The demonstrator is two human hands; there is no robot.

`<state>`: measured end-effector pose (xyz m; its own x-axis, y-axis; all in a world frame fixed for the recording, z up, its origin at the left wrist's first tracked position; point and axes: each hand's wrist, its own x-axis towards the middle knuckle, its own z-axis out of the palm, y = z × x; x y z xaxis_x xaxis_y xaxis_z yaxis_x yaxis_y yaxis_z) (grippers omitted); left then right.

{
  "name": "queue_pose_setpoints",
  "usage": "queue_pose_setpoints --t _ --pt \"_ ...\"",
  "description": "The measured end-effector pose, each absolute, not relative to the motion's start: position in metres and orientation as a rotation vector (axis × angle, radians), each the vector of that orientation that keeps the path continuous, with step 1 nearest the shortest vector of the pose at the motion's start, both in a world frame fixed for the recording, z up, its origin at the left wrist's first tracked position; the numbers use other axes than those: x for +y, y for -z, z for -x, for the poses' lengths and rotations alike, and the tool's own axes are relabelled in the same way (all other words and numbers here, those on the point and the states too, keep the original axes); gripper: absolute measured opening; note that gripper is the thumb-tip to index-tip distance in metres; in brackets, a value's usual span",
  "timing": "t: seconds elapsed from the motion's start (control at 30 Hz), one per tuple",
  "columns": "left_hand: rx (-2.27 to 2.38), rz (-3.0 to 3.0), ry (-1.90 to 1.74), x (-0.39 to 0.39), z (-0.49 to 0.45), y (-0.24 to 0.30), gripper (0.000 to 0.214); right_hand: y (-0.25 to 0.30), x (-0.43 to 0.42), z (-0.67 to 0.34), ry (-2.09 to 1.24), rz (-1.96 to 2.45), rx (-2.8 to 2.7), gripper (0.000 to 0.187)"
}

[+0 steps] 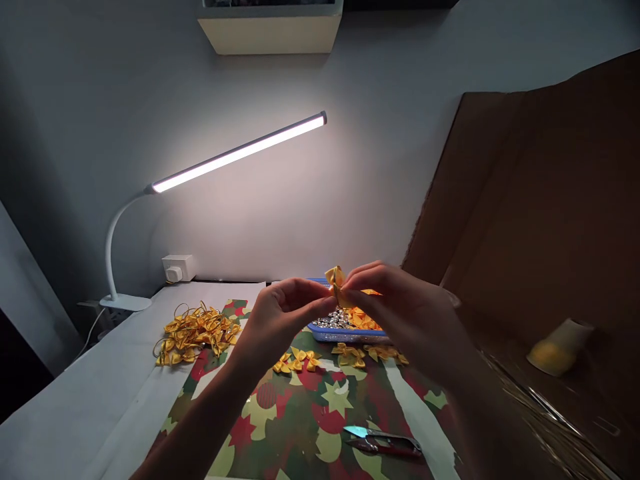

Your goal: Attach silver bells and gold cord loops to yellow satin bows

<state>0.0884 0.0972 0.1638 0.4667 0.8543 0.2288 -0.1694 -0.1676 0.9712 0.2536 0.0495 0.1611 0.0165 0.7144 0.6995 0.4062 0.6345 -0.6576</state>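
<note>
Head view, read from my remote station. The left hand and right hand meet at the fingertips, both grips closed on a small yellow satin bow. The bow stands just above the pinch, over a blue plastic tray. The fingers hide its lower part, so I cannot tell exactly where each one bears.

Working note: slippery satin seems best held in a tight pinch near the bow's middle. Keeping the hands raised, as here, leaves the folds lit and away from the loose pieces below.

The tray holds silver beads and more yellow bows. Other yellow bows lie on a red and green patterned paper mat, just below the hands. Further left is a heap of bows tangled with gold cord. Red-handled thread snips rest near the mat's front edge, and the mat sits on a white table top.

Room: a lit white desk lamp stands at the back, near a plugged wall socket. A brown cardboard sheet rises at right, with a paper cup lying against it.
</note>
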Motion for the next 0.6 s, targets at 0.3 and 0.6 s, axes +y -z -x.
queue_pose_setpoints --t 0.3,0.6 --pt "0.666 -1.487 -1.016 0.103 -0.087 -0.163 0.016 -0.155 0.059 -0.256 -0.266 0.873 -1.619 0.008" --pt "0.632 -1.555 -0.910 0.111 -0.082 -0.160 0.018 -0.154 0.060 -0.258 -0.063 0.886 -1.695 0.010"
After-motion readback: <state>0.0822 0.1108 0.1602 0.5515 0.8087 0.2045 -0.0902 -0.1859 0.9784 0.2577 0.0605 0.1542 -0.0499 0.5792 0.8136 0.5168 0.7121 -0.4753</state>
